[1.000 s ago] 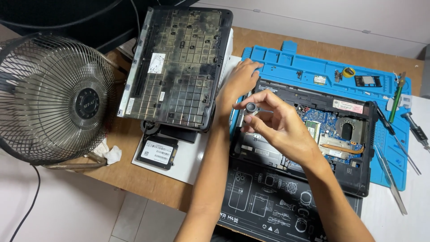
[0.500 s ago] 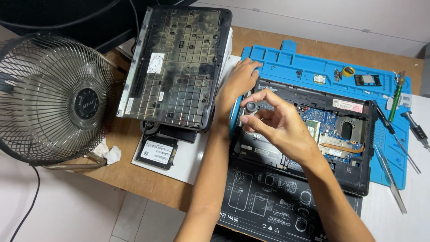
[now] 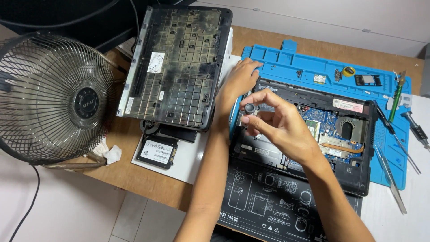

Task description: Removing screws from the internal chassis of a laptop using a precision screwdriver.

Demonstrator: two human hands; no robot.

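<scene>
The right hand (image 3: 282, 127) is raised over the opened laptop (image 3: 340, 134), its fingertips pinched closed around a small round dark part (image 3: 249, 108), held just above the laptop's left edge. The left hand (image 3: 239, 80) rests a little farther off, fingers curled loosely over the laptop's far-left corner where it meets the blue work mat (image 3: 313, 67); I can't tell whether it grips anything there.

The laptop lies with its insides exposed: a blue circuit board, a copper heat pipe and a round fan opening show toward its right half. It sits on the blue mat, and its near edge overlaps a black mat (image 3: 268, 201) printed with white outline drawings.

To the left of the hands, a removed black laptop cover (image 3: 179, 67) lies inner side up, ribbed and dusty, propped over a white sheet. Just near of it sits a small black drive (image 3: 156, 152) with a white label. Farther left stands a round wire-cage fan (image 3: 49, 101), with a crumpled bit of white tissue (image 3: 112, 154) at its base.

On the right, a green-handled tool (image 3: 396, 96), a screwdriver (image 3: 394, 134) and metal tweezers (image 3: 389, 177) lie along the edge of the blue mat. A few small parts sit in the mat's far trays. All of it rests on a brown wooden surface (image 3: 148, 183).
</scene>
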